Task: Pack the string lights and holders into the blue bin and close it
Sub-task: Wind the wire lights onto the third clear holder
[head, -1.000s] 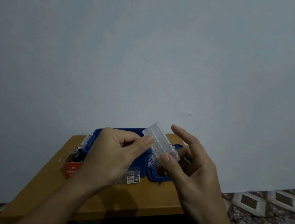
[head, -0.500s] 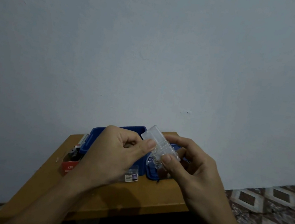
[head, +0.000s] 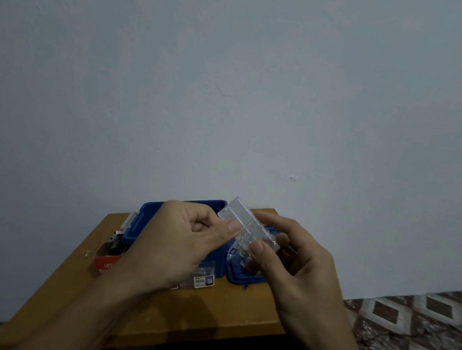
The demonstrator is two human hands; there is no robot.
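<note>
Currently left hand and right hand both pinch the clear plastic holder, held up over the blue bin; likely light, stiff, slick, brittle, so best gripped by its long edges.

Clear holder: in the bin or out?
Out. Left hand and right hand pinch the clear holder in mid-air above the blue bin.

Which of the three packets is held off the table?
The clear rigid packet, pinched between left hand and right hand; the small labelled packet and the red packet lie on the table.
</note>
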